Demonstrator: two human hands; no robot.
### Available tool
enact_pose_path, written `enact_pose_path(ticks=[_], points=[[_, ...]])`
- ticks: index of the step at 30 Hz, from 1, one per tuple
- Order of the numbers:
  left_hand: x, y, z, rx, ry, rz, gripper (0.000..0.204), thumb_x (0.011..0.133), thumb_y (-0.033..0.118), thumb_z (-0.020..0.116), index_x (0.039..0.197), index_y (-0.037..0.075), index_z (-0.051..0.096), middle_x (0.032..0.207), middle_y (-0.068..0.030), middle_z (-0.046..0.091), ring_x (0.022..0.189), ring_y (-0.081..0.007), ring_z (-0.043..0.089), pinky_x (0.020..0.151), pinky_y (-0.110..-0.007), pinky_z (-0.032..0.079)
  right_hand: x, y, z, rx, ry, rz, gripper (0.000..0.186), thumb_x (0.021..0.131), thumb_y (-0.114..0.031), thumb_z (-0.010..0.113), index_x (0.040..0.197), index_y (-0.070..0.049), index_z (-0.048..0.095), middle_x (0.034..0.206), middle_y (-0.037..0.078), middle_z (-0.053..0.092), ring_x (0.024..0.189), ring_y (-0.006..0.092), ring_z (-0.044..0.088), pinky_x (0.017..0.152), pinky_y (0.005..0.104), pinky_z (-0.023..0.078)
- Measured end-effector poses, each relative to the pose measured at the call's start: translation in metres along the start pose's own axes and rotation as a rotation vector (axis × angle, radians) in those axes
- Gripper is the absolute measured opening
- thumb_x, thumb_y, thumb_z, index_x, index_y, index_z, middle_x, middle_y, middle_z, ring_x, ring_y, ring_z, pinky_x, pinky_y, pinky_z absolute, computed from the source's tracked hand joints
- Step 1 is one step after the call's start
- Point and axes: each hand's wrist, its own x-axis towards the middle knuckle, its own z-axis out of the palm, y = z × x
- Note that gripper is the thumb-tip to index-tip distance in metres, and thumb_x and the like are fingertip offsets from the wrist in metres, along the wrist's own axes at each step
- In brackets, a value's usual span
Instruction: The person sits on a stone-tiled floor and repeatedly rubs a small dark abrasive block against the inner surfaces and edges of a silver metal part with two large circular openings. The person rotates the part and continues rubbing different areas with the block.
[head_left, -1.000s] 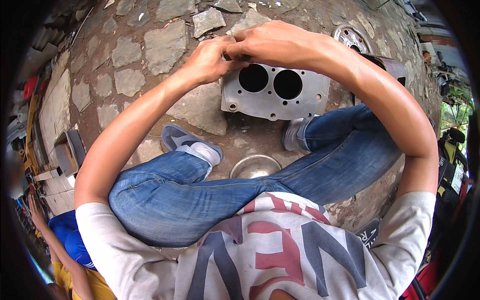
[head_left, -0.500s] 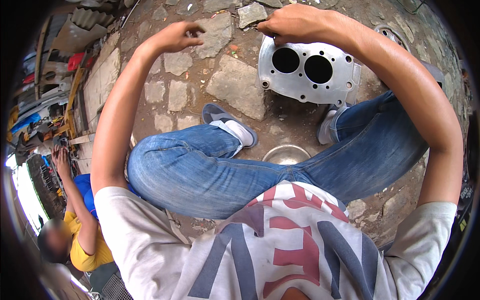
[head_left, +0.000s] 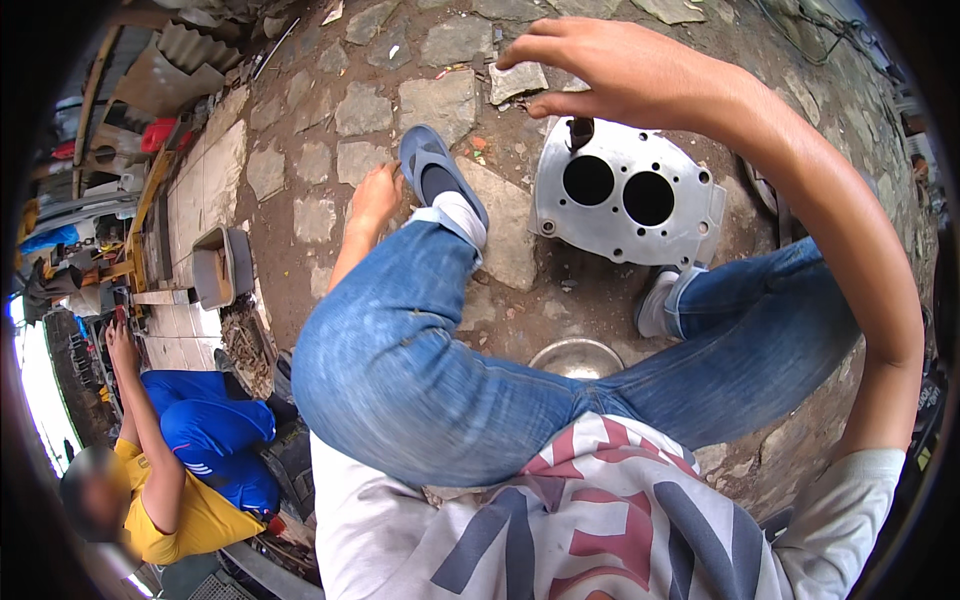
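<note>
A grey cast-metal block [head_left: 690, 235] with two large round bores lies flat on the stone paving between my feet. My right hand [head_left: 610, 70] hovers just above its far edge, fingers curved and apart, with nothing seen in them. A small dark part [head_left: 578, 130] sticks up from the block's far corner just under that hand. My left hand [head_left: 372, 200] is down by the paving beside my left grey shoe [head_left: 435, 180], away from the block. Its fingers are turned away from me, so its grip is hidden.
A steel bowl [head_left: 575, 357] sits on the ground between my knees. A grey rectangular trough [head_left: 212, 268] stands at the left near a paved strip. Another person in a yellow shirt and blue trousers [head_left: 195, 450] squats at the lower left. Scrap and roofing sheets lie at the upper left.
My left hand has left the block's far edge and dropped left to the ground beside my shoe. My right hand stays over the block. My view has swung to the left.
</note>
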Motion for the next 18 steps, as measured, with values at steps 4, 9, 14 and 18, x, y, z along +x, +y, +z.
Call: enact_pose_path(ticks=[4, 9, 14, 18], points=[[0.052, 0.008, 0.033, -0.155, 0.067, -0.012, 0.037, 0.092, 0.023, 0.061, 0.125, 0.008, 0.064, 0.125, -0.0198, 0.063, 0.114, -0.0377, 0.060, 0.098, -0.046, 0.048, 0.025, 0.014, 0.010, -0.056, -0.124, -0.031, 0.043, 0.089, -0.029, 0.069, 0.124, -0.006, 0.061, 0.116, 0.015, 0.065, 0.113, 0.0317, 0.062, 0.094, 0.0430, 0.052], [0.058, -0.008, 0.050, -0.378, 0.005, -0.006, 0.018, 0.084, 0.011, 0.068, 0.100, 0.004, 0.072, 0.090, -0.0174, 0.073, 0.089, -0.0331, 0.071, 0.081, -0.041, 0.054, 0.057, 0.032, 0.032, -0.050, -0.152, -0.045, 0.038, 0.091, -0.028, 0.067, 0.121, -0.005, 0.063, 0.106, 0.017, 0.069, 0.102, 0.0337, 0.067, 0.089, 0.0440, 0.054], [0.044, -0.006, 0.041, -0.196, 0.233, -0.075, 0.016, 0.090, 0.017, 0.060, 0.098, 0.004, 0.064, 0.096, -0.0175, 0.070, 0.090, -0.0367, 0.068, 0.078, -0.046, 0.053, 0.037, 0.051, 0.000, 0.253, -0.065, 0.165, 0.034, 0.098, -0.025, 0.058, 0.123, -0.003, 0.062, 0.113, 0.014, 0.069, 0.100, 0.0275, 0.068, 0.088, 0.0380, 0.055], [0.040, -0.013, 0.035, -0.110, 0.481, -0.184, 0.018, 0.092, 0.020, 0.057, 0.101, 0.005, 0.061, 0.097, -0.0162, 0.067, 0.093, -0.0360, 0.066, 0.080, -0.046, 0.051, -0.015, 0.045, -0.086, 0.213, 0.416, 0.407, 0.038, 0.102, -0.031, 0.050, 0.126, -0.004, 0.061, 0.114, 0.013, 0.068, 0.102, 0.0225, 0.066, 0.091, 0.0350, 0.053]])
